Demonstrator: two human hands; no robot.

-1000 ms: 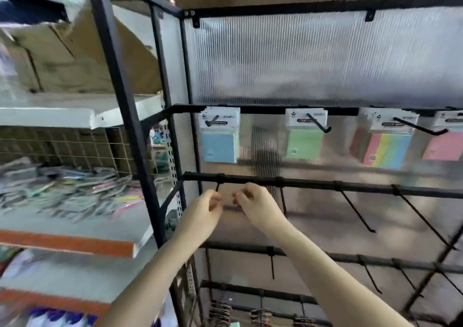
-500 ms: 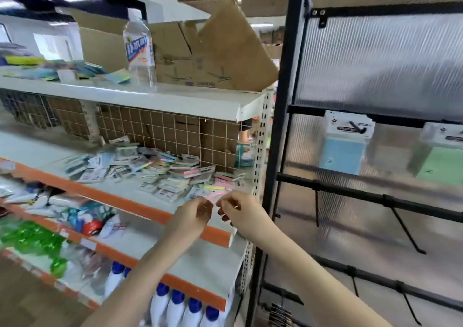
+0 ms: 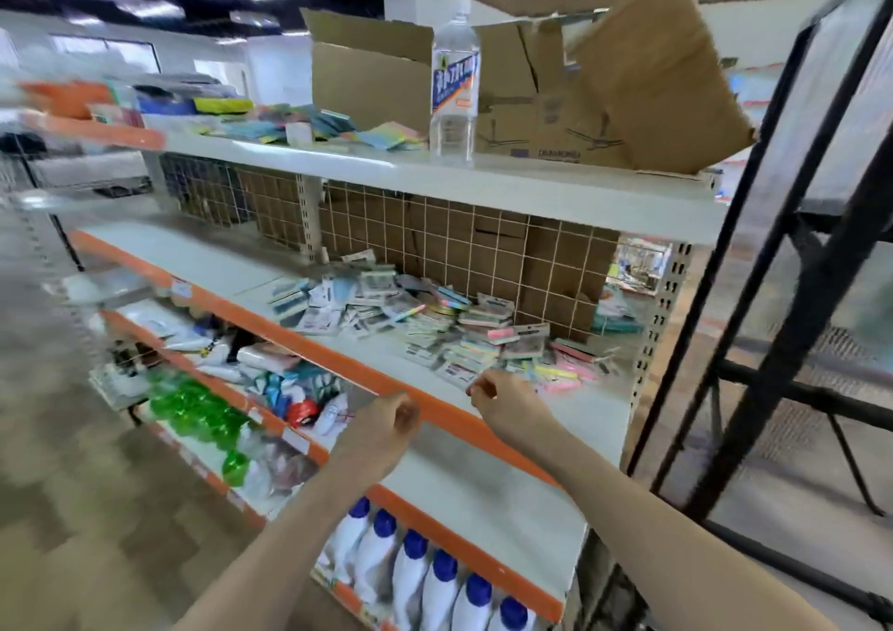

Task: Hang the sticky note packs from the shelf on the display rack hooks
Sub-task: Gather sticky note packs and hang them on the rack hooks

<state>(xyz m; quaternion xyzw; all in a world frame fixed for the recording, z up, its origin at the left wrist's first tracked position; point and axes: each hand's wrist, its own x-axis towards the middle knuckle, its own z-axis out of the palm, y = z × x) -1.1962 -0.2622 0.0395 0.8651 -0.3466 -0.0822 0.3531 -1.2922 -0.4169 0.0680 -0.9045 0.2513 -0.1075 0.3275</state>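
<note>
The right hand (image 3: 500,401), fingers loosely curled and holding nothing, now reaches over the orange shelf lip (image 3: 338,364), its fingertips just short of the nearest sticky note packs (image 3: 449,335) heaped ahead of it; the left hand (image 3: 386,425), also loosely curled and empty, hangs beside it, just below that lip. A second ago both hands were up at a bar of the display rack (image 3: 816,263) — they have since swung away, so the rack now stands off to the right. By my reading the next pack is about to be picked up — none is in hand yet.
</note>
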